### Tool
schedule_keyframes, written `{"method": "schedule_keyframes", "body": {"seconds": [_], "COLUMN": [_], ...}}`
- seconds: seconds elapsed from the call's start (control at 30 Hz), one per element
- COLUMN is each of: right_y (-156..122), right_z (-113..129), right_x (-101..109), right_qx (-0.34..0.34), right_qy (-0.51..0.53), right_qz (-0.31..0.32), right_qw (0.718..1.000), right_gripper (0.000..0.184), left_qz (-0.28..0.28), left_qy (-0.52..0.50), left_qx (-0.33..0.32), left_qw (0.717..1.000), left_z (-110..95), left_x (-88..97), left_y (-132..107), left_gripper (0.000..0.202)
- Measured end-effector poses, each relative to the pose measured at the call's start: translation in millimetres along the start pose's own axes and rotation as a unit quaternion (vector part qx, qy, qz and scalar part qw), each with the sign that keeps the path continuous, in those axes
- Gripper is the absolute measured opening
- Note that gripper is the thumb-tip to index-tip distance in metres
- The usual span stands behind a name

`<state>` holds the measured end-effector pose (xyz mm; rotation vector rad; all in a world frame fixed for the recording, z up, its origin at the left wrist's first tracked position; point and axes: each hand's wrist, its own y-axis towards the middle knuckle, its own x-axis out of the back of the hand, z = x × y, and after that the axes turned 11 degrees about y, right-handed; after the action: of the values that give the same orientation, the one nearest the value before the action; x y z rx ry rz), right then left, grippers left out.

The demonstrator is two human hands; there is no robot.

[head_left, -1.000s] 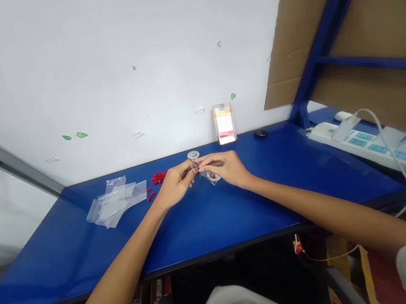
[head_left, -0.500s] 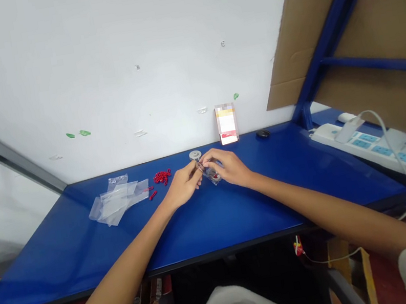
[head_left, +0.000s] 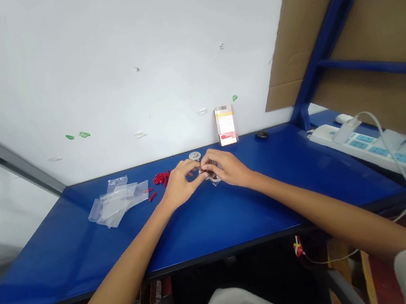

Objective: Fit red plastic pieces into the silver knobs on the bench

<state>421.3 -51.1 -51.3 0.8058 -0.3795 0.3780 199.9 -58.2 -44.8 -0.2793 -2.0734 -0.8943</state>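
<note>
My left hand is bent into a C, its thumb and forefinger tips meeting my right hand's fingers over the table. My right hand is closed in a pinch, with a small dark reddish thing at the fingertips that is too hidden to name. Partly under the right fingers lies a shiny round piece with clear plastic about it. A grey disc rests just behind the hands. To the left are a heap of red cord loops and a single red loop.
Clear plastic bags lie overlapping at the left of the blue table. A lit phone leans on the wall, with a small black object beside it. At the right is a white power strip with a cable.
My left fingers have lifted and spread from a tighter grip, with the thumb now stretched toward the right fingertips. My right hand has barely moved. The view has shifted slightly.
</note>
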Motion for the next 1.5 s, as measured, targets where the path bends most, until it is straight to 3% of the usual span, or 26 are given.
{"method": "schedule_keyframes", "body": {"seconds": [0.17, 0.3, 0.47, 0.6, 0.8, 1.03, 1.17, 1.27, 1.5], "right_y": [1.4, 4.0, 2.4, 1.9, 1.7, 4.9, 6.0, 7.9, 12.2], "right_z": [-1.0, -18.3, -36.2, -38.8, -49.6, -52.2, -50.6, -53.4, -62.9], "right_x": [1.5, 18.2, 38.9, 35.3, 24.2, 17.6, 16.9, 15.7, 9.7], "right_qx": [0.015, -0.007, -0.039, -0.030, -0.049, -0.073, -0.102, -0.121, -0.144], "right_qy": [-0.004, -0.029, -0.131, -0.159, -0.208, -0.229, -0.193, -0.153, -0.100], "right_qz": [0.007, -0.001, 0.039, 0.125, 0.140, 0.205, 0.220, 0.212, 0.165], "right_qw": [1.000, 1.000, 0.990, 0.979, 0.967, 0.949, 0.951, 0.957, 0.971], "right_gripper": [0.012, 0.017, 0.009, 0.009, 0.035, 0.029, 0.039, 0.038, 0.013], "left_qz": [-0.010, -0.034, 0.014, 0.040, 0.093, -0.004, -0.026, -0.029, -0.044], "left_qy": [-0.026, -0.092, -0.220, -0.247, -0.256, -0.192, -0.161, -0.151, -0.114], "left_qx": [0.013, 0.075, 0.155, 0.146, 0.117, 0.164, 0.183, 0.175, 0.152], "left_qw": [1.000, 0.992, 0.963, 0.957, 0.955, 0.968, 0.969, 0.972, 0.981], "left_z": [7.9, 20.6, 29.4, 20.9, 14.7, 29.4, 36.5, 38.4, 33.0], "left_x": [-1.9, -3.1, -6.3, -7.5, -14.6, -26.8, -27.2, -27.5, -31.8], "left_y": [1.0, 1.3, 1.6, 1.6, 1.3, 8.3, 9.6, 9.5, 9.8], "left_gripper": [0.021, 0.028, 0.038, 0.036, 0.031, 0.035, 0.033, 0.031, 0.029]}}
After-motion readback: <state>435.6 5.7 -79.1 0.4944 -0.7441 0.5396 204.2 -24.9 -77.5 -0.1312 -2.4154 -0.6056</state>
